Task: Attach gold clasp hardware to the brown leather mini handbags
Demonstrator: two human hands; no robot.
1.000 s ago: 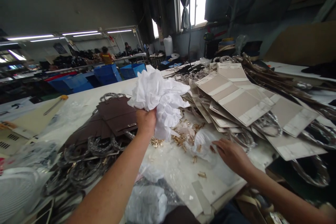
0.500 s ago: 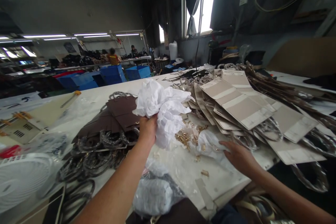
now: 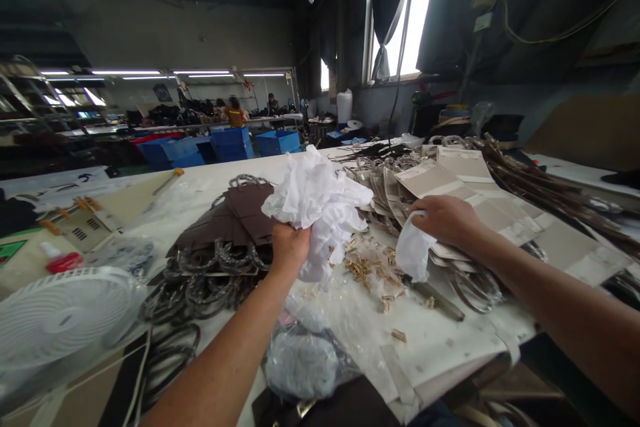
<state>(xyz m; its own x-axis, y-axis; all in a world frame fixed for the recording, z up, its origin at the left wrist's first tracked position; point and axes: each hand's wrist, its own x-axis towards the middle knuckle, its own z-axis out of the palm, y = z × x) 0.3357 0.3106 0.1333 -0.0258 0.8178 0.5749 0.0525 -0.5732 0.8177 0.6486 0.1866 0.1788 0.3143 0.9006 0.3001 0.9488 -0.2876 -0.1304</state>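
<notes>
A bunch of crumpled white tissue paper (image 3: 320, 197) is clutched in my left hand (image 3: 291, 245), above the middle of the table. My right hand (image 3: 445, 217) pinches a smaller white sheet (image 3: 414, 250) that hangs down from its fingers; whether this is paper or thin plastic I cannot tell. Between and below the two hands lies a loose heap of small gold metal fittings (image 3: 373, 267). One gold fitting (image 3: 399, 335) lies apart, nearer the front edge. Beside my left hand are stacked dark brown bag panels (image 3: 225, 217) with plastic-wrapped handles (image 3: 205, 273).
Beige bag panels (image 3: 450, 177) are piled at the right, with brown straps (image 3: 545, 190) behind. A white fan (image 3: 65, 320) stands at the left, near a bottle with red contents (image 3: 64, 260). A plastic-wrapped bundle (image 3: 303, 363) lies in front. Two people sit far back beyond blue bins (image 3: 233, 145).
My right hand has risen and lifted the white sheet off the gold fittings. My left hand still holds the tissue paper. The view has shifted left and up.
</notes>
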